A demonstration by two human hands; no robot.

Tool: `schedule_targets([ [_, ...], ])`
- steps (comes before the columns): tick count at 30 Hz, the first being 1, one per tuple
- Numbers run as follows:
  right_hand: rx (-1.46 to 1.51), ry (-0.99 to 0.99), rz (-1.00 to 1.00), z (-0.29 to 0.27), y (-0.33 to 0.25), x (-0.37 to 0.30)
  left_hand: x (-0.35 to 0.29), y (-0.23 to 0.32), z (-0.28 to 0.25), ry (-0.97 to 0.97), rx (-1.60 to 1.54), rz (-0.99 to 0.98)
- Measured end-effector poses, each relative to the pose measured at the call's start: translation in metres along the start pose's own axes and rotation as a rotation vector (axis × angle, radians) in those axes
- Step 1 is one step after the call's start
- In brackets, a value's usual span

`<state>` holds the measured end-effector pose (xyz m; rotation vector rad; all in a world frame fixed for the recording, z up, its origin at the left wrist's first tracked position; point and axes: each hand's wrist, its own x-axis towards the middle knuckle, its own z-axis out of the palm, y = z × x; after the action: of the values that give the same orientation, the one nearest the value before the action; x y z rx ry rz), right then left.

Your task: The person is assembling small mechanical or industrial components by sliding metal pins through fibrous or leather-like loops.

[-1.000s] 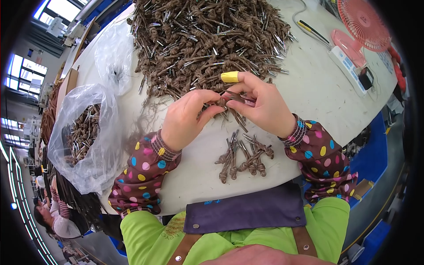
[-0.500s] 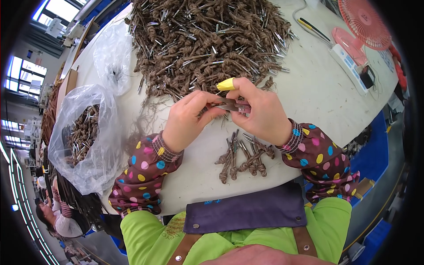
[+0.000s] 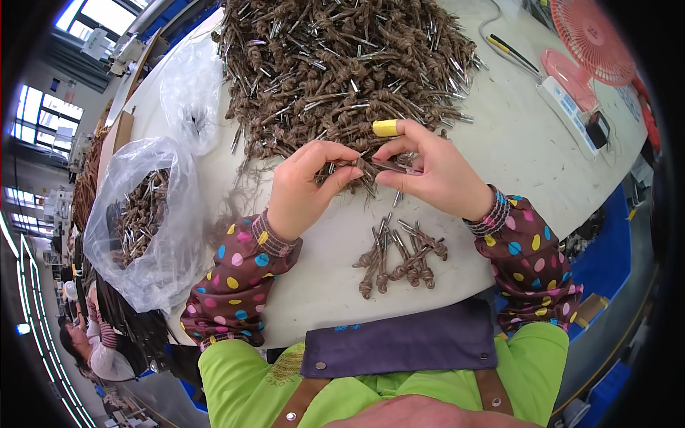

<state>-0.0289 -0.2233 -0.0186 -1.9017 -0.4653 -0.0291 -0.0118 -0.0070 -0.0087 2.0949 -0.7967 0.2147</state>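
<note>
My left hand [image 3: 308, 184] and my right hand [image 3: 434, 171] meet over the white table [image 3: 528, 143], both pinching one small brown knotted cord piece with a metal tip [image 3: 389, 167]. A yellow guard covers my right index fingertip [image 3: 385, 128]. Just beyond the hands lies a big heap of the same brown cord pieces with metal tips [image 3: 342, 64]. Nearer to me, below the hands, a small bunch of several such pieces [image 3: 399, 257] lies side by side.
A clear plastic bag [image 3: 146, 221] holding more cord pieces stands at the left, with an emptier clear bag [image 3: 189, 96] behind it. A pink desk fan [image 3: 589, 43] and a yellow-handled tool [image 3: 510, 53] lie at the far right. Another person [image 3: 89, 342] sits at the lower left.
My hands have stayed together at the heap's near edge; the right index finger with the yellow guard dipped and came back up while the fingers work the piece.
</note>
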Motion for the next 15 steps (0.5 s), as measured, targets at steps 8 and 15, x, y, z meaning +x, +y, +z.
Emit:
schedule_targets([
  [8, 0.229, -0.080, 0.185, 0.012, -0.001, 0.000, -0.001, -0.006, 0.000, 0.024, -0.074, 0.103],
  [15, 0.506, -0.152, 0.282, 0.016, -0.003, -0.001, -0.004, -0.003, -0.003, 0.041, -0.032, -0.011],
])
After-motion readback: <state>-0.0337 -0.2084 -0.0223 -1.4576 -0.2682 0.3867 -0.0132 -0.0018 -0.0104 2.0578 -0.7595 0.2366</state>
